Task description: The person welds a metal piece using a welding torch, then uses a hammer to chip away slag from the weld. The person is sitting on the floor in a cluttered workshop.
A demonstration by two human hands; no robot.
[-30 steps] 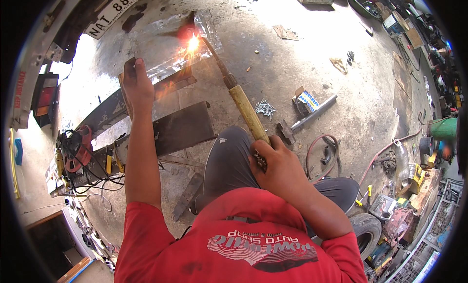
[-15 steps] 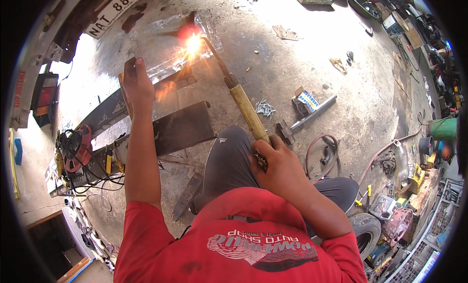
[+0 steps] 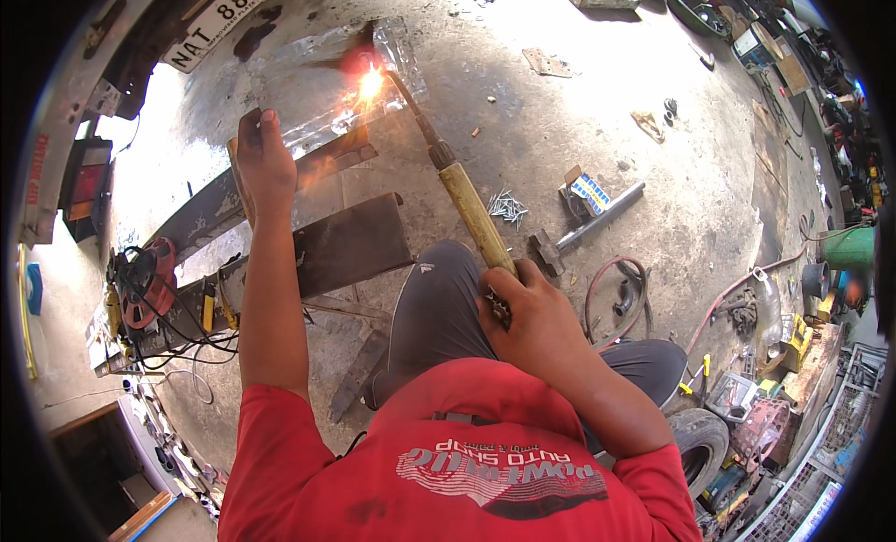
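Note:
My right hand [image 3: 529, 310] is wrapped round the handle of a gas torch [image 3: 478, 215], which slants up and left from my knee. At its thin bent tip burns a bright orange-white flame [image 3: 371, 83], over a shiny metal sheet [image 3: 397, 52] on the floor; glare hides the spot it touches. My left hand [image 3: 269, 159] is closed with its thumb up, left of the flame. A tan edge [image 3: 235, 164] shows beside its fingers, but what it grips is mostly hidden. Below lie long dark metal pieces [image 3: 350, 246].
Right of the torch lie loose nails [image 3: 506, 208], a small box [image 3: 585, 194] and a hammer [image 3: 597, 229]. A red hose [image 3: 597, 290] curls by my knee. At left are a red cable reel [image 3: 149, 282] and a vehicle's rear with a plate [image 3: 219, 24]. A tire [image 3: 700, 444] stands lower right.
The torch tip has shifted very slightly, and the flame's glare and sparks are smaller. Both hands stay almost where they were.

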